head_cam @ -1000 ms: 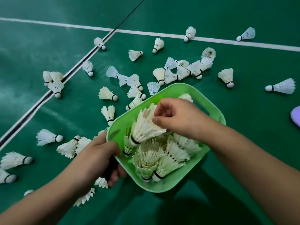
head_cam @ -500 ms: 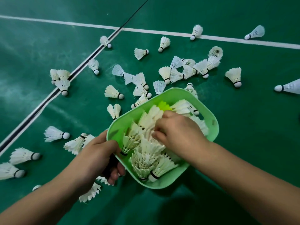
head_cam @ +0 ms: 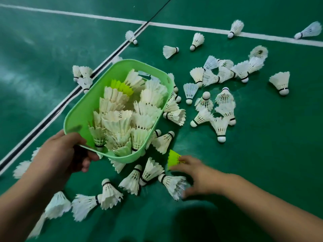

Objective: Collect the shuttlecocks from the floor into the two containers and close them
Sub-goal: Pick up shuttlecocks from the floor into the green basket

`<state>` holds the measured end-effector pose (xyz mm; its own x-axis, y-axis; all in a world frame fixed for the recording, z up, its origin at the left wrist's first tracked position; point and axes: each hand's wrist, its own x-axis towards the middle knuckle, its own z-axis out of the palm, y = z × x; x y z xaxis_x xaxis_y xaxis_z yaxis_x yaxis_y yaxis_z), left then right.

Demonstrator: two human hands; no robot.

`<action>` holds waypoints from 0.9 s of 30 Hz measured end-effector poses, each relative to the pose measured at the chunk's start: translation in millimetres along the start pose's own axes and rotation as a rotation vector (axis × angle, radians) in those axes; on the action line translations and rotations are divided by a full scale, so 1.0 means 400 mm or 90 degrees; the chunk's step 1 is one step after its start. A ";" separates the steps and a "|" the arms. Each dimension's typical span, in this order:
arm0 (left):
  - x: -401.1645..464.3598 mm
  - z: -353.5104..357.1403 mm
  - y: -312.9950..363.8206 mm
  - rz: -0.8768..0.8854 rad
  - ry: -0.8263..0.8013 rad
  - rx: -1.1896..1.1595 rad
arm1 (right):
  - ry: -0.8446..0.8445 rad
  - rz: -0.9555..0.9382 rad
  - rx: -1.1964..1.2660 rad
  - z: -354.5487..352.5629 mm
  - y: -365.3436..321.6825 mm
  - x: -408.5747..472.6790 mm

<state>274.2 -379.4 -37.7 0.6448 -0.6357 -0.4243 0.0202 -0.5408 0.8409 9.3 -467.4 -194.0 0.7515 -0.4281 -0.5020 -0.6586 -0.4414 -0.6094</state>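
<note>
From the head camera, looking down at a green court floor (head_cam: 262,154), the left hand (head_cam: 59,154) holds a light green plastic basket (head_cam: 78,117) by its near rim, thumb on top of the edge and fingers (head_cam: 87,163) curled underneath, clenched on the plastic. The basket is lifted and tilted, its open side facing the camera, and it is packed with white feathered shuttlecocks (head_cam: 122,119); one yellow shuttlecock (head_cam: 122,87) lies among them near the far end.

The right hand (head_cam: 201,177) is low over the floor just right of the basket's near corner. Its fingers are spread and bent around a yellow shuttlecock on the floor (head_cam: 173,158) at the fingertips and a white shuttlecock (head_cam: 173,184) under the thumb side; the hand is blurred, so I cannot tell whether it already grips either one.

Many loose shuttlecocks (head_cam: 218,110) remain scattered on the floor: a cluster right of the basket, another group further off near the upper right, several lying just below the basket between the two forearms, and a few along the left edge partly hidden by the left arm. A white court line (head_cam: 192,29) crosses the top of the view, and a second white line with a dark strip (head_cam: 52,114) runs diagonally behind the basket. Three shuttlecocks lie on that diagonal line beside the basket's far left side.
</note>
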 end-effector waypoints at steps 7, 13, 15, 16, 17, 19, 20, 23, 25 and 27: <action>-0.040 0.056 0.005 -0.017 -0.064 -0.006 | 0.262 0.065 0.061 0.049 0.006 0.023; -0.083 0.105 0.005 -0.037 -0.178 0.037 | -0.079 -0.022 0.588 -0.277 0.005 -0.209; -0.099 0.133 0.009 -0.054 -0.240 0.044 | 0.000 -0.123 0.595 -0.341 -0.052 -0.250; -0.108 0.147 0.012 -0.063 -0.273 0.049 | 0.091 -0.161 0.554 -0.357 -0.086 -0.248; -0.117 0.164 0.016 -0.069 -0.305 0.053 | 0.200 -0.189 0.514 -0.361 -0.118 -0.245; -0.137 0.193 0.022 -0.077 -0.361 0.061 | 0.409 -0.226 0.326 -0.349 -0.173 -0.228; -0.145 0.203 0.023 -0.078 -0.381 0.063 | 0.475 -0.237 0.183 -0.338 -0.199 -0.216; -0.166 0.226 0.020 -0.082 -0.440 0.061 | 0.462 -0.240 0.030 -0.310 -0.220 -0.191; -0.172 0.228 0.013 -0.093 -0.464 0.061 | 0.378 -0.239 0.049 -0.311 -0.220 -0.195; -0.176 0.225 0.011 -0.102 -0.475 0.058 | 0.331 -0.232 0.047 -0.329 -0.216 -0.210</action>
<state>160.1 -386.6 -34.4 -0.0483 -0.7313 -0.6804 -0.0137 -0.6806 0.7325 -2.0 -497.0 -18.6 0.7971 -0.5960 0.0977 -0.3460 -0.5832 -0.7349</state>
